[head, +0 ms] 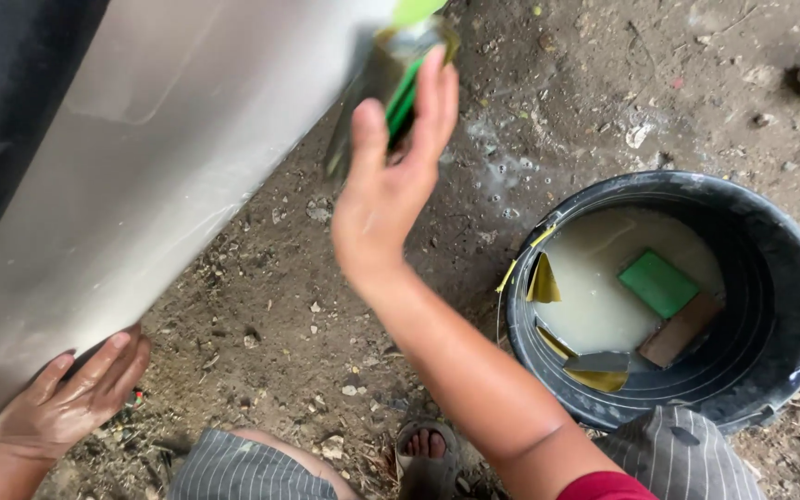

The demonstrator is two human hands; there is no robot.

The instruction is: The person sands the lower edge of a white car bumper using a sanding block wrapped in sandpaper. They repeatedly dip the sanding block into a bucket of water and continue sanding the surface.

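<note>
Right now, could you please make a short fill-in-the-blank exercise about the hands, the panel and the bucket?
1. The left hand rests on the grey ____.
2. The right hand holds a wet sheet against the panel beside a ____ block.
3. The black bucket holds cloudy ____.

Missing words: panel; green; water

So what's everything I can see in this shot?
Grey painted panel: one, pale grey, upper left, leaning over the dirt.
Black round plastic bucket: one, right, holding cloudy water.
Green rectangular block: one, floating in the bucket.
Brown rectangular block: one, beside the green one.
Yellowish sheet scraps: several, at the bucket's left rim.
Dirt ground: brown, pebbly, with a wet patch.
Green pad with sheet: one, blurred, against the panel.
Sandalled foot: one, bottom centre.
Left hand: flat on the panel's lower edge.
Right hand: gripping the pad.
</note>
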